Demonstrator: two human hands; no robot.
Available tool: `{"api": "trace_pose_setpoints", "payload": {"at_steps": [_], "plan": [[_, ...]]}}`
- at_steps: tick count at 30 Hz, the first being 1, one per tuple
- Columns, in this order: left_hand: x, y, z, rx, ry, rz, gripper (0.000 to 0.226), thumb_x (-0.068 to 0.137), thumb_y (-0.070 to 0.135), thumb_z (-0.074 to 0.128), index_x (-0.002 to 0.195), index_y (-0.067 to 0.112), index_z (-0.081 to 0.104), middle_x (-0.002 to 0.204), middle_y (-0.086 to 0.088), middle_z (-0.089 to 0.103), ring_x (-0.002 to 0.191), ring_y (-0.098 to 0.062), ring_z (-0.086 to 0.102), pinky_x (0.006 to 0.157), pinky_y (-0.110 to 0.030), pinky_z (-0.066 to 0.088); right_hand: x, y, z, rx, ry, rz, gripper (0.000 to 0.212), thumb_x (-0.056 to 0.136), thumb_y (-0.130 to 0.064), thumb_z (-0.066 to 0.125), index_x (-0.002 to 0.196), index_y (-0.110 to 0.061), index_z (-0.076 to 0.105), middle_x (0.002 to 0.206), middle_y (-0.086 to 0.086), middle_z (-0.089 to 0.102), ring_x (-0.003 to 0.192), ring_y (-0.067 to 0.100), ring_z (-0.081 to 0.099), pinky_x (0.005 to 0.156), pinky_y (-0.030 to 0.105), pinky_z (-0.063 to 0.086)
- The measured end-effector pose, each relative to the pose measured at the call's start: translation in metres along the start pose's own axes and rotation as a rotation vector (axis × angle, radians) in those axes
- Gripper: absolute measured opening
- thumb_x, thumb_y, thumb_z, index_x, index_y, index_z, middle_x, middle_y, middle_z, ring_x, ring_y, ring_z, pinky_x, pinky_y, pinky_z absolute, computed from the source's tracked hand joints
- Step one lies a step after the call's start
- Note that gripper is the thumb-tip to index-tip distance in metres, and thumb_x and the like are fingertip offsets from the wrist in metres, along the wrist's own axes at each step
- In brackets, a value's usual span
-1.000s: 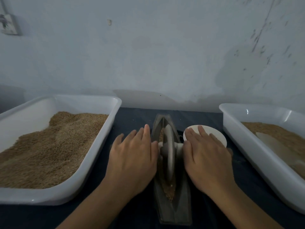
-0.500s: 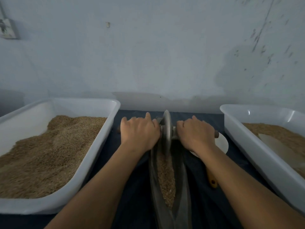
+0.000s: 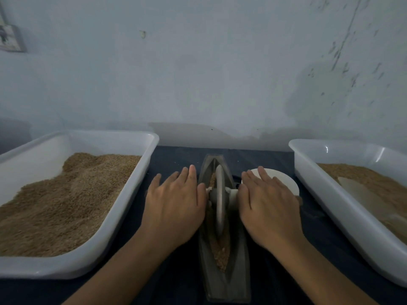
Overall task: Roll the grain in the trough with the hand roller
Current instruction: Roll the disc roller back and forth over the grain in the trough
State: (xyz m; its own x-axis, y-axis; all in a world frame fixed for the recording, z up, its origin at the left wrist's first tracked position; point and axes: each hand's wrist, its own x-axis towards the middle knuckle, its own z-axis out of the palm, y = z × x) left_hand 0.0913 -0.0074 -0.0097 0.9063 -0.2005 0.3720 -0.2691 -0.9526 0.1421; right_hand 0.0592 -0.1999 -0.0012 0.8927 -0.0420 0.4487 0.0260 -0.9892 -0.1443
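Roller point(image 3: 220, 200): we pulled it back to mid-trough point(image 3: 224, 280); another pass done.
Hands: left hand point(image 3: 176, 208), right hand point(image 3: 267, 208) flat, pressing the axle.

No writing, label, brand or number can be read anywhere here, neither on the trays, the trough, the roller nor the wall.
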Motion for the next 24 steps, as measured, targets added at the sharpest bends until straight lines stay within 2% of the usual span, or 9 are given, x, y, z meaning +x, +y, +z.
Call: {"api": "trace_pose_setpoints", "payload": {"at_steps": [4, 6, 8, 10, 12, 14, 16, 20, 24], "plan": [[0.05, -0.007, 0.011, 0.094, -0.063, -0.021, 0.072, 0.099, 0.04, 0.005, 0.148, 0.014, 0.05, 0.154, -0.001, 0.055, 0.13, -0.024, 0.06, 0.111, -0.054, 0.039, 0.055, 0.0, 0.015, -0.024, -0.145, 0.049, 0.062, 0.106, -0.036, 0.016, 0.125, -0.014, 0.071, 0.144, 0.002, 0.063, 0.154, 0.023, 0.031, 0.121, 0.048, 0.027], [0.07, -0.011, 0.015, 0.175, -0.124, 0.014, 0.056, 0.103, 0.035, 0.011, 0.115, 0.021, 0.063, 0.15, -0.002, 0.058, 0.11, -0.03, 0.066, 0.09, -0.052, 0.046, 0.079, 0.0, 0.024, -0.036, -0.167, 0.082, 0.065, 0.106, -0.037, 0.017, 0.101, -0.014, 0.078, 0.13, 0.004, 0.071, 0.152, 0.025, 0.034, 0.123, 0.049, 0.026], [0.078, -0.013, 0.013, 0.211, -0.139, 0.03, 0.036, 0.106, 0.03, 0.021, 0.093, 0.025, 0.055, 0.125, -0.003, 0.069, 0.092, -0.029, 0.065, 0.072, -0.044, 0.04, 0.09, -0.002, 0.027, -0.047, -0.161, 0.109, 0.065, 0.107, -0.04, 0.02, 0.082, -0.015, 0.075, 0.121, 0.007, 0.075, 0.15, 0.026, 0.038, 0.121, 0.049, 0.028], [0.075, -0.012, 0.012, 0.215, -0.108, 0.034, 0.034, 0.107, 0.028, 0.025, 0.09, 0.023, 0.054, 0.119, -0.002, 0.069, 0.085, -0.027, 0.063, 0.07, -0.042, 0.038, 0.086, -0.004, 0.025, -0.04, -0.151, 0.107, 0.065, 0.106, -0.039, 0.02, 0.08, -0.015, 0.074, 0.121, 0.007, 0.075, 0.15, 0.026, 0.038, 0.121, 0.049, 0.028], [0.06, -0.011, 0.013, 0.192, -0.05, 0.03, 0.039, 0.105, 0.031, 0.017, 0.095, 0.024, 0.055, 0.131, -0.001, 0.067, 0.093, -0.025, 0.067, 0.08, -0.045, 0.045, 0.069, -0.003, 0.02, -0.049, -0.14, 0.068, 0.065, 0.106, -0.037, 0.016, 0.098, -0.015, 0.076, 0.129, 0.005, 0.071, 0.151, 0.025, 0.036, 0.122, 0.048, 0.028], [0.036, -0.01, 0.012, 0.074, 0.0, 0.011, 0.056, 0.105, 0.039, 0.01, 0.126, 0.024, 0.059, 0.139, 0.002, 0.065, 0.11, -0.019, 0.067, 0.102, -0.048, 0.045, 0.042, -0.001, 0.013, -0.041, -0.074, 0.021, 0.065, 0.105, -0.037, 0.013, 0.123, -0.015, 0.072, 0.141, 0.002, 0.064, 0.151, 0.023, 0.036, 0.12, 0.049, 0.031], [0.006, -0.007, 0.004, -0.036, 0.028, -0.008, 0.068, 0.104, 0.047, 0.007, 0.153, 0.02, 0.047, 0.15, 0.003, 0.059, 0.133, -0.012, 0.058, 0.117, -0.048, 0.037, 0.011, -0.001, 0.006, -0.01, 0.02, -0.007, 0.067, 0.103, -0.041, 0.014, 0.137, -0.016, 0.066, 0.147, 0.001, 0.061, 0.149, 0.021, 0.04, 0.118, 0.047, 0.035], [-0.021, -0.002, -0.005, -0.013, 0.003, 0.009, 0.079, 0.1, 0.054, -0.003, 0.163, 0.021, 0.032, 0.164, 0.004, 0.041, 0.151, -0.01, 0.037, 0.127, -0.046, 0.024, -0.015, 0.003, 0.002, 0.014, 0.042, -0.027, 0.074, 0.101, -0.047, 0.01, 0.145, -0.016, 0.06, 0.151, 0.0, 0.057, 0.149, 0.017, 0.041, 0.123, 0.039, 0.029], [0.008, 0.001, -0.003, 0.011, -0.031, 0.004, 0.073, 0.101, 0.049, 0.004, 0.159, 0.02, 0.039, 0.158, 0.004, 0.051, 0.145, -0.013, 0.046, 0.124, -0.048, 0.025, 0.007, 0.003, 0.006, -0.016, -0.051, 0.01, 0.064, 0.106, -0.043, 0.014, 0.144, -0.019, 0.06, 0.152, -0.004, 0.055, 0.153, 0.015, 0.033, 0.12, 0.037, 0.029]]}}
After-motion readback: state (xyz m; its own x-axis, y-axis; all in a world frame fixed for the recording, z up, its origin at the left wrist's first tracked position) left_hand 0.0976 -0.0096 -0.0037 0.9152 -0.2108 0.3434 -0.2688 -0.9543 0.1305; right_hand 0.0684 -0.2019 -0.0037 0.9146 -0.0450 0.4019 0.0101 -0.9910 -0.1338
